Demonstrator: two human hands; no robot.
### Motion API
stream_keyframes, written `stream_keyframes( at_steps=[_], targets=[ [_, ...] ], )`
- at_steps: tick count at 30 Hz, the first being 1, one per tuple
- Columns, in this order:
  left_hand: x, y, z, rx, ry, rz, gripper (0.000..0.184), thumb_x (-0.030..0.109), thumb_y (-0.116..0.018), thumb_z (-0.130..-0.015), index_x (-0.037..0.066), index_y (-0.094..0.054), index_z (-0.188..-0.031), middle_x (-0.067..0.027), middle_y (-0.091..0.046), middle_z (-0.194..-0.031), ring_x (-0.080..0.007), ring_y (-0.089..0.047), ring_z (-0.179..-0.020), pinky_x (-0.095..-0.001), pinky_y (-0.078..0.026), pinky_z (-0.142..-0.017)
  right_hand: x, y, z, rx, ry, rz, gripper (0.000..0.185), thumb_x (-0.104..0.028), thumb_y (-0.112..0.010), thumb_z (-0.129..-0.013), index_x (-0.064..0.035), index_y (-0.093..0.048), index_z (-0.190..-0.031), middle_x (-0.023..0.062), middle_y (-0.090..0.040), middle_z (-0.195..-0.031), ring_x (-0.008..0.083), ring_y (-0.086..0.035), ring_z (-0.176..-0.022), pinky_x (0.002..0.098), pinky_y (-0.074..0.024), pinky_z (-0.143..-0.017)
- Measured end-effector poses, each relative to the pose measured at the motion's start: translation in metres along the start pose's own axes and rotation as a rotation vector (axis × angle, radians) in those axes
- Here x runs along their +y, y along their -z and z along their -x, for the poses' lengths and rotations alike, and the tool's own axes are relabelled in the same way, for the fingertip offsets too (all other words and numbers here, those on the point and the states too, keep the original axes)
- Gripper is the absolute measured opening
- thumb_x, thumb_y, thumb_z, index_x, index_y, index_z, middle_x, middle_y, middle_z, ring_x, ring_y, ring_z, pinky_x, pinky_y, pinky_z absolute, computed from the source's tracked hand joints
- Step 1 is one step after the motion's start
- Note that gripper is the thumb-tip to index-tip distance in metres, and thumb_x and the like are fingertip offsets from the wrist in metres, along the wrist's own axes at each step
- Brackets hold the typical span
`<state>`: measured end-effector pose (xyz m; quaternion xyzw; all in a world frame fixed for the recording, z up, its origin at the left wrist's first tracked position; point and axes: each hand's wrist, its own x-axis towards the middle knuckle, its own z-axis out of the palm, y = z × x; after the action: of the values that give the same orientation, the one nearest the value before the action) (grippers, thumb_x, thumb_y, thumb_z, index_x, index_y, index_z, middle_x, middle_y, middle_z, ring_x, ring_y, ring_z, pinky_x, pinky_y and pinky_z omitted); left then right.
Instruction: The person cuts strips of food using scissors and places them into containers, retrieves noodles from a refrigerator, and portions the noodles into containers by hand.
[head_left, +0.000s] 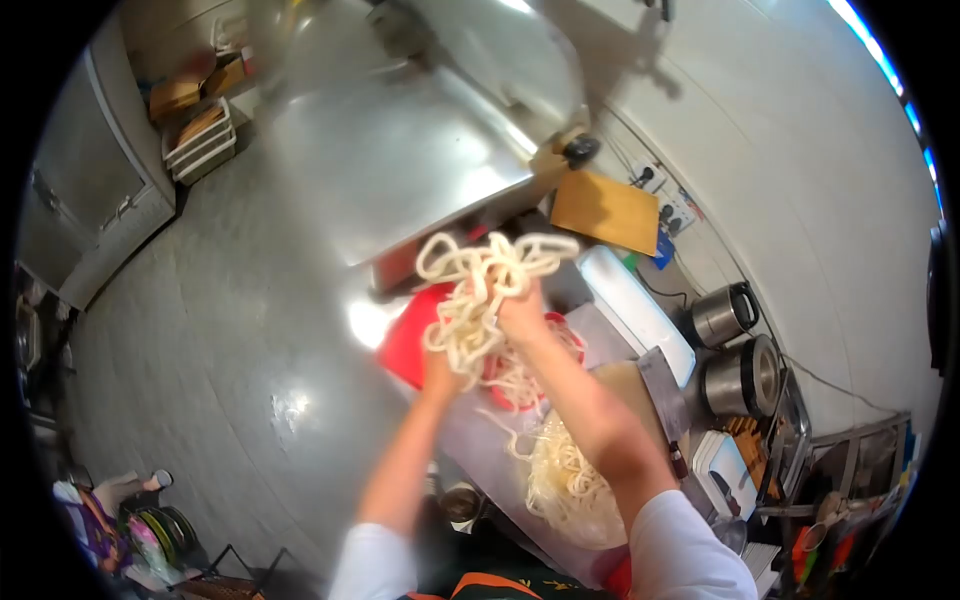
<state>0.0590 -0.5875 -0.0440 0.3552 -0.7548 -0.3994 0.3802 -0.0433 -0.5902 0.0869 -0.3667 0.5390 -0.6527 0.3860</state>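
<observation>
A tangled bunch of thick white noodles [478, 285] is lifted in front of me, held in both hands. My left hand [443, 368] grips its lower left part, with the fingers largely covered by strands. Around the right side of the bunch, my right hand [520, 308] is closed, its fingertips hidden. Below and behind the right wrist, more noodles lie in a red-rimmed container [577, 338]. A clear plastic bag [560, 510] with more noodles rests nearer to me. Left of the bunch is a red object [408, 338] whose kind I cannot make out.
Beyond my hands stands a large stainless steel surface [400, 160]. A brown board [605, 212], a white tray [640, 315] and two steel pots [728, 385] line the wall on the right. Grey floor [220, 330] stretches out at left. Part of another person [95, 515] shows at lower left.
</observation>
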Motion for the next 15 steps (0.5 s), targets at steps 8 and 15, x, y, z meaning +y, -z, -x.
stream_keyframes(
  at_steps=[8, 15],
  targets=[
    [0.003, 0.05, 0.024, 0.179, 0.117, -0.386, 0.042, 0.017, -0.069, -0.059, 0.006, -0.059, -0.098, -0.0142, -0.047, -0.11, -0.0358, -0.035, -0.109, -0.0429, -0.031, -0.092, 0.091, 0.0, 0.008, 0.073, -0.131, 0.204, 0.025, -0.005, -0.064, -0.07, -0.0007, -0.055, -0.093, 0.004, -0.057, -0.085, 0.0128, -0.053, -0.076, 0.0256, -0.0444, -0.064],
    [-0.019, 0.067, 0.046, 0.328, 0.128, -0.278, 0.031, 0.024, -0.051, -0.074, 0.003, -0.054, -0.096, -0.0166, -0.042, -0.116, -0.0361, -0.032, -0.114, -0.0416, -0.025, -0.097, 0.127, 0.001, 0.003, -0.233, 0.187, 0.697, 0.027, -0.011, -0.064, -0.069, -0.0018, -0.057, -0.093, 0.0108, -0.059, -0.087, 0.0204, -0.057, -0.077, 0.0298, -0.0456, -0.069]
  ],
)
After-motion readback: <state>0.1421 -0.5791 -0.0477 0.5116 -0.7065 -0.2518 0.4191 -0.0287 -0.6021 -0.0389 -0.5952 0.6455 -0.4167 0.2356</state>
